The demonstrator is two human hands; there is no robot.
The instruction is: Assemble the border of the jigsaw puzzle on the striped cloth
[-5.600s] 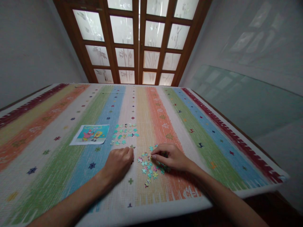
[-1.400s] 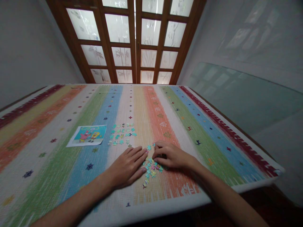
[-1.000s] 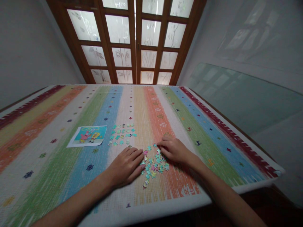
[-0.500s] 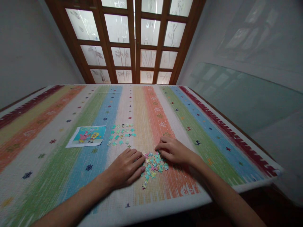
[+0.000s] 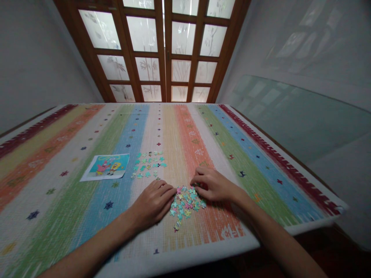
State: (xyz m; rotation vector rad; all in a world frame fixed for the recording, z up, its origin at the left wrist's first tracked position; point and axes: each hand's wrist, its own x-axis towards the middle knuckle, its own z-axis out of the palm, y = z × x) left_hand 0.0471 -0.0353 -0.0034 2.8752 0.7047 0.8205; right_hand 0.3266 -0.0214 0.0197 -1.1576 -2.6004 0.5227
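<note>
A loose pile of small jigsaw puzzle pieces (image 5: 185, 204), mostly turquoise with some pink and yellow, lies on the striped tablecloth (image 5: 145, 239) between my hands. My left hand (image 5: 155, 200) rests at the pile's left side, fingers loosely bent and no piece visible in it; its index fingertip touches the upper left edge. At the upper right edge, my right hand (image 5: 213, 183) has thumb and index finger pinched at a puzzle piece, mostly hidden by the fingers. Beyond my left hand, several turquoise pieces (image 5: 147, 174) are laid out in spaced rows.
Left of the rows lies a printed picture sheet (image 5: 108, 166) with cartoon figures. The table's front edge (image 5: 226, 253) runs close to me. Wooden doors with frosted panes (image 5: 164, 58) stand beyond the far edge, and a glass panel (image 5: 290, 112) leans along the right wall.
My left hand has drawn back slightly to the left, its thumb coming off the pile and baring more pieces. My right hand stays at the pile's edge with small finger movement.
</note>
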